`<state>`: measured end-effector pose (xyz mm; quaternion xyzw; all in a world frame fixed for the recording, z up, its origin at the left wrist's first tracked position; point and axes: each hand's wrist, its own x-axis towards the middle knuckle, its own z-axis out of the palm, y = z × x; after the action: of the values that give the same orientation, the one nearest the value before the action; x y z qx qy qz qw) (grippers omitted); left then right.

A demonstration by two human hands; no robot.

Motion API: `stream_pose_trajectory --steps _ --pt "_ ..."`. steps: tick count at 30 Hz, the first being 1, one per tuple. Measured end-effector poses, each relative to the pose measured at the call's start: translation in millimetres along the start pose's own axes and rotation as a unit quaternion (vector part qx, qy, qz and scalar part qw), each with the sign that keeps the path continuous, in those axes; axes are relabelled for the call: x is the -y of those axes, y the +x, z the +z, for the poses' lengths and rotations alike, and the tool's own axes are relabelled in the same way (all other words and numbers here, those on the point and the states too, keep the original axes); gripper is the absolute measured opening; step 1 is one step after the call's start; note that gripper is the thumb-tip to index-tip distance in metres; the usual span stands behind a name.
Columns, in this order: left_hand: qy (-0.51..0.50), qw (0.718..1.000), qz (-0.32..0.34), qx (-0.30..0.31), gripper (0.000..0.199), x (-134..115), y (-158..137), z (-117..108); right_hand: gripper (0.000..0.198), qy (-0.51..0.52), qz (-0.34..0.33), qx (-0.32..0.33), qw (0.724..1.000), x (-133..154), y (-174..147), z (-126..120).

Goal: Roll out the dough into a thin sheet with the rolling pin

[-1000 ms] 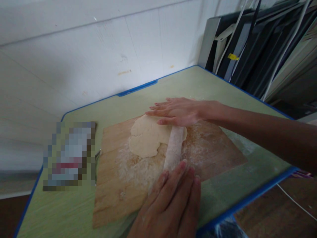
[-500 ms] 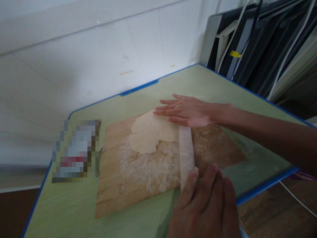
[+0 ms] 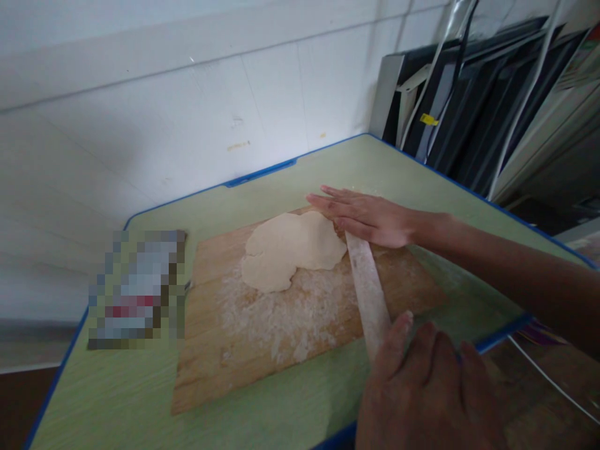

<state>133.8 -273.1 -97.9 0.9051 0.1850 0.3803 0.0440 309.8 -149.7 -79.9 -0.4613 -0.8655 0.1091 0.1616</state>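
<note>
A whitish, flour-dusted rolling pin [image 3: 368,284] lies slantwise across the wooden board [image 3: 197,350], just right of the dough. My right hand [image 3: 370,215] rests palm down over its far end, fingers stretched out and apart. At the near end, my left hand [image 3: 426,387] is bent over the pin, its fingers partly curled; the pin's tip is hidden beneath it. The flat, pale sheet of dough [image 3: 285,247] has an uneven outline with a notch on its near side. Loose flour [image 3: 290,319] is scattered on the board in front of it.
The board sits on a light green table [image 3: 225,412] with a blue edge, against a white wall [image 3: 187,125]. A pixelated object [image 3: 140,287] lies on the left. Dark panels [image 3: 487,94] and cables stand behind the table's right side.
The near end of the rolling pin has swung right, and the pin has come off the dough. My left hand moved right with it. The dough's right edge now shows.
</note>
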Motion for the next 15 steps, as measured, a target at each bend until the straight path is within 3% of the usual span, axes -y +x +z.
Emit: stream_pose_trajectory --steps 6,12,15 --pt "0.010 1.000 -0.016 0.011 0.054 13 -15 -14 0.055 -0.009 -0.023 0.028 0.999 17 36 0" --pt "0.051 0.998 0.011 0.041 0.038 21 -38 -28 0.056 -0.077 -0.124 0.070 0.987 59 93 5" --pt "0.051 0.998 -0.009 0.023 0.037 20 -43 -27 0.056 -0.083 -0.160 0.104 0.978 80 115 11"
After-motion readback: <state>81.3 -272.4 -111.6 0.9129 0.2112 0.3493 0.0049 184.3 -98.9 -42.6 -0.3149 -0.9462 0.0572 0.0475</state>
